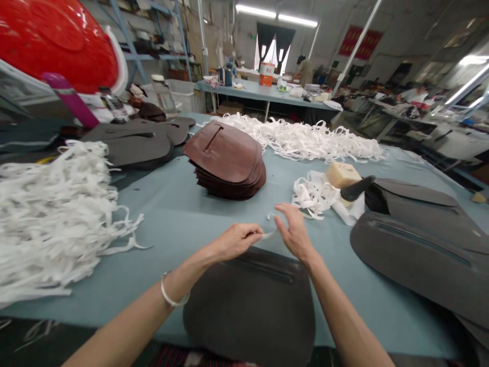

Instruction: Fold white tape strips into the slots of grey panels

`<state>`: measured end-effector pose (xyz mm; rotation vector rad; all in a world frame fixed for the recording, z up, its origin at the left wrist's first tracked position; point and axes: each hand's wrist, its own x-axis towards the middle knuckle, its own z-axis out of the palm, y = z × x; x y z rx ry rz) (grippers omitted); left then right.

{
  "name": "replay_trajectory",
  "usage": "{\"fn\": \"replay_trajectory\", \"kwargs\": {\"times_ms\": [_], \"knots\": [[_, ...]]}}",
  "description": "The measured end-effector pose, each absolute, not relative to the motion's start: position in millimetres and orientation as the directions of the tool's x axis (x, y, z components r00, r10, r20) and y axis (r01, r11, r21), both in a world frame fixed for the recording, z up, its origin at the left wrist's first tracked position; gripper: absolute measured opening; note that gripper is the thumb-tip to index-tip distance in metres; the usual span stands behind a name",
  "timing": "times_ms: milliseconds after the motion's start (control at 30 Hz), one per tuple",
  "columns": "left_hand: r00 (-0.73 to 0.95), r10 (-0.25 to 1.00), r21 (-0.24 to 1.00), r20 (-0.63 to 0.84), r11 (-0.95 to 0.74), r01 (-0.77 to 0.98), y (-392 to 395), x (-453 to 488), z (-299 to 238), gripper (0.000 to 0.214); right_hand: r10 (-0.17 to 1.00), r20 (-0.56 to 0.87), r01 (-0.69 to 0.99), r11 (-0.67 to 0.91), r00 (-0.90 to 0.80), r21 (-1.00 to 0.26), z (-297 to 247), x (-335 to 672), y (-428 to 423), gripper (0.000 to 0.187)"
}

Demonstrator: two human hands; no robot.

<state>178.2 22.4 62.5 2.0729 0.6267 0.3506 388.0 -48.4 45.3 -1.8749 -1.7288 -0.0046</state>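
My left hand (pixel 240 238) pinches one end of a short white strip (pixel 269 235) above the far edge of a dark grey rounded panel (pixel 248 306). That panel lies in front of me and has a long slot near its far edge. My right hand (pixel 292 232) is at the strip's other side, fingers apart and curved; contact with the strip cannot be made out. A small white scrap (pixel 269 216) shows just beyond the fingers. Farther off, a stack of brown rounded panels (pixel 225 158) with a slot in the top one sits on the blue-green table (pixel 164 219).
A large heap of white strips (pixel 57 219) lies on the left, another (pixel 305 137) at the back. A small strip pile (pixel 315 196) sits beside a yellowish block (pixel 343 175). Dark grey panels (pixel 412 244) are stacked at right, more (pixel 133 142) at left behind the heap.
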Motion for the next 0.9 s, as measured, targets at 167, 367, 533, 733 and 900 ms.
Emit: {"fn": "replay_trajectory", "kwargs": {"times_ms": [167,367,533,733,900], "knots": [[0.79,0.599,0.846,-0.13,-0.349,0.404,28,149,49,0.033,0.999,0.046,0.81,0.021,0.007,-0.586,48,348,-92,0.036],[0.646,0.698,0.778,-0.309,-0.205,0.594,15,99,8,0.032,0.986,-0.136,0.678,-0.165,0.095,-0.717,28,369,-150,0.028],[0.536,0.795,0.743,-0.284,-0.172,0.647,11,95,2,0.03,0.883,-0.186,0.615,-0.438,0.431,-0.655,5,365,-165,0.034],[0.391,0.881,0.692,-0.266,-0.108,0.714,16,103,4,0.025,0.835,-0.136,0.54,-0.459,0.533,-0.706,-5,365,-167,0.033],[0.36,0.892,0.675,-0.272,-0.089,0.732,21,105,-2,0.023,0.733,-0.163,0.458,-0.565,0.66,-0.686,-10,370,-167,0.036]]}}
